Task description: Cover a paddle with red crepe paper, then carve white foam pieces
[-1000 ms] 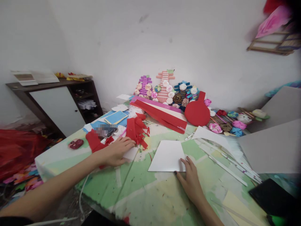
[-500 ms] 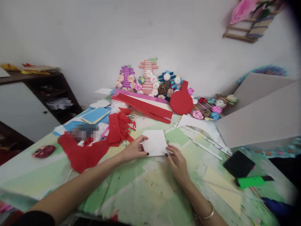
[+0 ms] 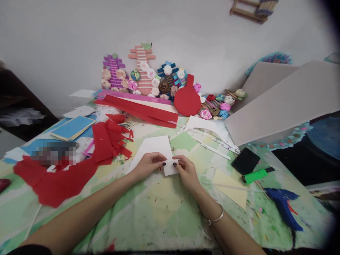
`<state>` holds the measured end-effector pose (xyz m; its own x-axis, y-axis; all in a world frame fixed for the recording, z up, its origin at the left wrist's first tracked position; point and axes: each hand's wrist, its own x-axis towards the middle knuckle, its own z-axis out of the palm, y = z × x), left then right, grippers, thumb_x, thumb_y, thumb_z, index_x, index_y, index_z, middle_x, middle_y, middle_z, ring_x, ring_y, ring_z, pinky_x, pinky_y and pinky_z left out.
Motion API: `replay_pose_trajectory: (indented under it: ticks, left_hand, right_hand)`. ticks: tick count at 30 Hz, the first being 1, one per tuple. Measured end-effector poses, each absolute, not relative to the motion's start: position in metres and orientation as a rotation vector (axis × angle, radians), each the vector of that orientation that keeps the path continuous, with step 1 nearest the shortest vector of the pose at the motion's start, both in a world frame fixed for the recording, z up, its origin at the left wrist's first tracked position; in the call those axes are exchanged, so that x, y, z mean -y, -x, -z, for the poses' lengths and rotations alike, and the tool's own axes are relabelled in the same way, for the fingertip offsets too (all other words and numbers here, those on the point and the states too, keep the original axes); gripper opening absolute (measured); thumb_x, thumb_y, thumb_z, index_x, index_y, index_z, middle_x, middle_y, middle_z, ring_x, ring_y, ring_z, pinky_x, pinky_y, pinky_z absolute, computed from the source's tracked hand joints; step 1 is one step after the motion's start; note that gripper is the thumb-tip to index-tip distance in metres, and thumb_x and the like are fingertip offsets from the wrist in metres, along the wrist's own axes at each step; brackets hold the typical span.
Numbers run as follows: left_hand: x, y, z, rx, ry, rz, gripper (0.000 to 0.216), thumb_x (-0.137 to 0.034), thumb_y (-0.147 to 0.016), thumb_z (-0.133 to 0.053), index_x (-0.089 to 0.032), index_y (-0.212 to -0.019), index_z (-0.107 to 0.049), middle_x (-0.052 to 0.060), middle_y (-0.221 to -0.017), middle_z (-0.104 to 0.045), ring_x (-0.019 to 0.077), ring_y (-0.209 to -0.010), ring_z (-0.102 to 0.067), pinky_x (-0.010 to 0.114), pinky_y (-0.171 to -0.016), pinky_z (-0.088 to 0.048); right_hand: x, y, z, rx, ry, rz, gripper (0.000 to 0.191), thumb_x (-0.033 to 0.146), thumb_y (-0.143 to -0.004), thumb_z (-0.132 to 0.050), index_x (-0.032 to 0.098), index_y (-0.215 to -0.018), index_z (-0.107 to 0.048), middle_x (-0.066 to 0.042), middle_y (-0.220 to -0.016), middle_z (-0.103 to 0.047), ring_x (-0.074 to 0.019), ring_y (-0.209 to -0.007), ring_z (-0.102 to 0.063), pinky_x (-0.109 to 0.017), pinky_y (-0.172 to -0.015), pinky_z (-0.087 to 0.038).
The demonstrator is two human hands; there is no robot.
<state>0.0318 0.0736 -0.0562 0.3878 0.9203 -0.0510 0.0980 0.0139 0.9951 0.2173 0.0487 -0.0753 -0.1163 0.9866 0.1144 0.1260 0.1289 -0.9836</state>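
Observation:
A small white piece of paper point(image 3: 170, 170) is pinched between the thumbs and fingers of my left hand point(image 3: 151, 163) and my right hand point(image 3: 186, 169), which almost meet at it. Behind and left of my left hand lies a larger white sheet point(image 3: 156, 146), its near part hidden by that hand. Whether the small piece is joined to this sheet, I cannot tell. Red felt-like material point(image 3: 63, 180) lies crumpled to the left of my hands. To the right is a pale yellow sheet point(image 3: 231, 186) with a thin strip across it.
A blue glue gun point(image 3: 284, 205), a green marker-like object point(image 3: 255, 176) and a black square point(image 3: 245, 161) lie at right. Red strips point(image 3: 138, 111), a red paddle shape point(image 3: 187, 101) and flower-decorated crafts point(image 3: 143, 78) line the wall. Large grey boards point(image 3: 281, 95) stand at right.
My hands have come closer together, now pinching a small white piece. More of the white sheet shows, extending to the left. The camera view has turned right and down.

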Motion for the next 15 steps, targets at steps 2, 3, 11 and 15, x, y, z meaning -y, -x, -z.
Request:
replay_pose_trajectory:
  ticks: [2, 3, 11, 15]
  left_hand:
    - [-0.073, -0.030, 0.058, -0.972, -1.354, -0.862, 0.017, -0.025, -0.070, -0.064, -0.013, -0.082, -0.064, 0.000, -0.063, -0.062, 0.0101, -0.055, -0.055, 0.023, -0.054, -0.045]
    - [-0.073, -0.029, 0.059, -0.967, -1.328, -0.876, 0.016, -0.025, -0.070, -0.064, -0.013, -0.082, -0.064, 0.000, -0.062, -0.062, 0.0099, -0.054, -0.055, 0.022, -0.054, -0.046]
    - [-0.066, -0.025, 0.053, -1.008, -1.311, -1.027, 0.020, -0.028, -0.069, -0.069, -0.013, -0.082, -0.066, 0.004, -0.075, -0.066, 0.0123, -0.064, -0.059, 0.024, -0.062, -0.049]
    - [-0.062, -0.022, 0.051, -0.945, -1.363, -1.023, 0.028, -0.033, -0.077, -0.063, -0.014, -0.097, -0.063, 0.003, -0.076, -0.063, 0.0118, -0.067, -0.057, 0.024, -0.064, -0.048]
  right_hand:
    - [-0.049, -0.216, 0.074, 1.414, 1.129, -1.179, 0.025, 0.034, -0.079, -0.055, 0.017, -0.097, -0.058, 0.005, -0.057, -0.045, -0.0103, -0.054, -0.042, -0.021, -0.050, -0.033]
    - [-0.049, -0.216, 0.074, 1.401, 1.110, -1.209, 0.025, 0.034, -0.078, -0.055, 0.017, -0.097, -0.058, 0.005, -0.057, -0.046, -0.0103, -0.053, -0.043, -0.021, -0.050, -0.033]
    - [-0.048, -0.220, 0.068, 1.479, 1.171, -1.040, 0.011, 0.023, -0.075, -0.061, 0.018, -0.084, -0.065, -0.003, -0.077, -0.065, -0.0144, -0.068, -0.057, -0.026, -0.063, -0.043]
    - [-0.046, -0.223, 0.062, 1.527, 1.080, -0.877, 0.015, 0.015, -0.076, -0.060, 0.021, -0.084, -0.070, -0.005, -0.084, -0.069, -0.0175, -0.079, -0.062, -0.031, -0.073, -0.047]
